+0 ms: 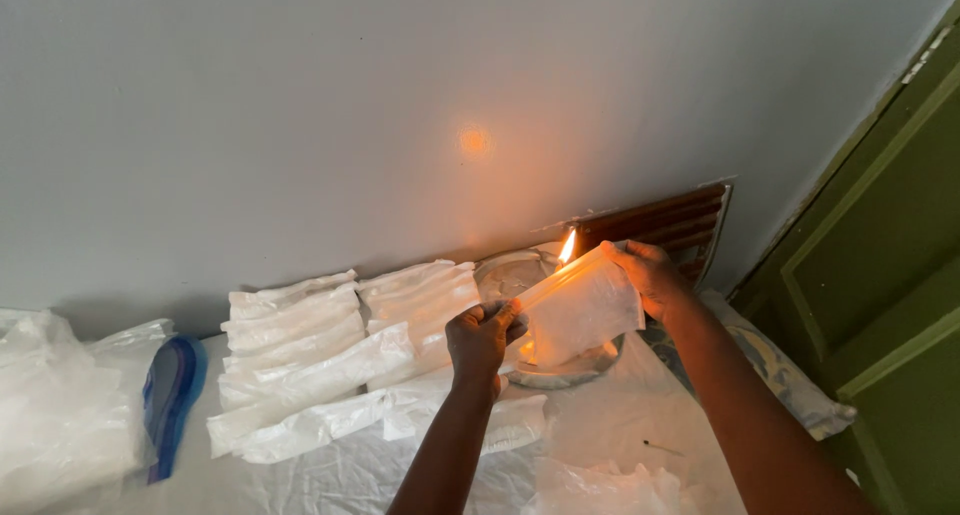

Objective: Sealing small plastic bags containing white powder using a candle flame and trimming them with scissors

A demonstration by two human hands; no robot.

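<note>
**Sealing a plastic pouch at a candle flame**

Clear plastic sheeting covers the counter (620,425) in front of you, pushed up against a grey wall. Closest to you, at the near edge, lies a crumpled heap of clear plastic (600,490). Beyond it your left hand (483,340) pinches the lower left corner of a white filled pouch (585,310), and your right hand (650,275) grips its upper right end; both are closed on it. You hold the pouch tilted over a round metal tray (500,275), with its top edge right beside the flame (568,247). Keep that edge taut between your hands and let only the rim meet the flame, with fingers well back.

Left of the tray, rows of finished white pouches (330,345) lie stacked toward the wall. A bag with a blue rim (172,395) sits near the left edge.

The candle itself is hidden behind the pouch, and you cannot tell what fills it.
</note>
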